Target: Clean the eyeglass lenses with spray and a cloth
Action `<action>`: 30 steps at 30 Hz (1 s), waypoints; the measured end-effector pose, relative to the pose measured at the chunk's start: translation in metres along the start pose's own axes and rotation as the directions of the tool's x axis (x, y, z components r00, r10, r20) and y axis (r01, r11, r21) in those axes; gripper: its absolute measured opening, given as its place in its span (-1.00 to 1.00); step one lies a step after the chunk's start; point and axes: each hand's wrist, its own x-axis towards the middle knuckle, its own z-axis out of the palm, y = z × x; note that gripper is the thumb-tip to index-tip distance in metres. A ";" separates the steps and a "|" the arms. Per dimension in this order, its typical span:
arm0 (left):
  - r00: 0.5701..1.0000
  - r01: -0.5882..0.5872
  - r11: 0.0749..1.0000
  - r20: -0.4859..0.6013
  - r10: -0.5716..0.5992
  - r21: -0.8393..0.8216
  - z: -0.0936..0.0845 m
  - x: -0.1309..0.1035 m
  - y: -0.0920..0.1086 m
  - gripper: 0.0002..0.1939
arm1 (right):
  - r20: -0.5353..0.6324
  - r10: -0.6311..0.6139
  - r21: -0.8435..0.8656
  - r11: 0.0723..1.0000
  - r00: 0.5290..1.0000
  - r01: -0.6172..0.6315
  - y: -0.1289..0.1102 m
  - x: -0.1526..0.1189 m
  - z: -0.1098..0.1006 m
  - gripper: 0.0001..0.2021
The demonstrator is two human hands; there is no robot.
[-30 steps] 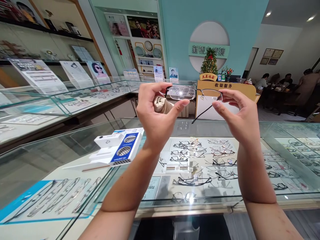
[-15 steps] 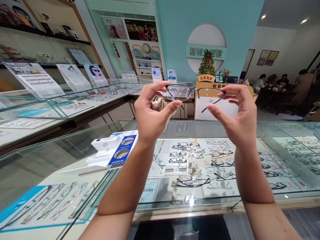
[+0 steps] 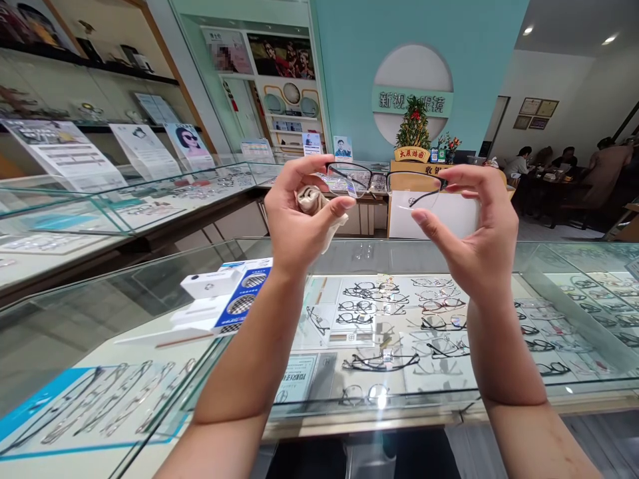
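Observation:
Raised in front of me is a pair of eyeglasses (image 3: 379,178) with a dark upper rim and clear lenses. My left hand (image 3: 298,219) pinches its left end with the fingers, and a crumpled beige cloth (image 3: 310,199) is tucked in the same palm. At the other end, my right hand (image 3: 482,229) grips the frame's right corner between its fingers, thumb below the lens. The temples point away from me, partly seen through the lenses. Both hands are above the glass display case (image 3: 399,399).
Inside the case lie several eyeglasses (image 3: 382,361). A blue-and-white box display (image 3: 234,299) stands at left, near a blue-edged tray (image 3: 50,399) of frames. Beyond are another glass counter (image 3: 190,193), a cashier desk (image 3: 434,213) with a plant (image 3: 413,126), and seated people (image 3: 522,163) at far right.
The eyeglasses have tilted, so the dark upper rim and bridge show more fully. My left hand has shifted slightly left, my right slightly right; both still hold the frame.

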 end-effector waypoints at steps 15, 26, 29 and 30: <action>0.985 -0.131 0.983 -0.096 0.144 0.131 0.009 -0.019 0.019 -0.35 | 0.025 0.068 -0.051 0.996 0.997 -0.066 0.008 -0.001 -0.002 -0.69; 0.974 -0.178 0.971 -0.110 0.197 0.161 0.012 -0.015 0.016 -0.35 | -0.092 0.125 0.210 0.972 0.988 -0.104 0.009 0.004 0.003 -0.85; 0.990 -0.114 0.989 -0.070 0.120 0.094 0.012 -0.017 0.016 -0.32 | -0.084 0.187 0.290 0.944 0.979 -0.155 0.010 0.006 0.004 -0.86; 0.994 -0.088 0.992 -0.063 0.093 0.090 0.012 -0.018 0.017 -0.32 | -0.079 0.203 0.308 0.936 0.976 -0.169 0.011 0.007 0.004 -0.86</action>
